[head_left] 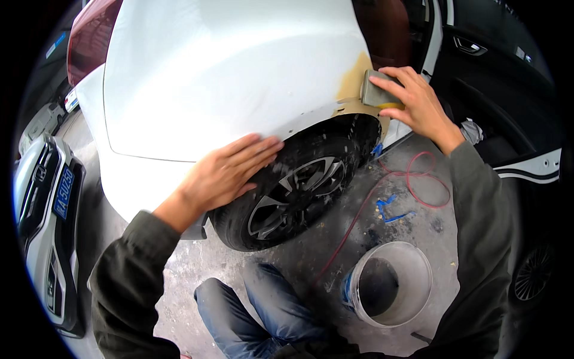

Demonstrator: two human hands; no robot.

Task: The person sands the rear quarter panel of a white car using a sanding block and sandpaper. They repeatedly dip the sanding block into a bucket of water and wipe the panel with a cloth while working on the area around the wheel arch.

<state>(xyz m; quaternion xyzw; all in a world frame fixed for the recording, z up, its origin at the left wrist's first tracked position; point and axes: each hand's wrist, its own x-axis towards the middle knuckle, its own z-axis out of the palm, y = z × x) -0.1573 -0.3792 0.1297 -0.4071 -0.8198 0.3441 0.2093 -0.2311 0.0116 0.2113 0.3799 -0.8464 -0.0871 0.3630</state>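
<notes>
A white car's rear side panel fills the upper middle, with a tan filler patch by the wheel arch and door opening. My right hand grips a grey sanding block with a yellowish lower edge, held against the panel at the patch. Flat on the panel beside the arch rests my left hand, fingers stretched out and nothing in them. Below the arch is the black tyre with its spoked wheel.
A bucket with dark contents stands on the floor near my knees. A red hose loops past blue tape scraps. The open car door is at the right, another parked car at the left.
</notes>
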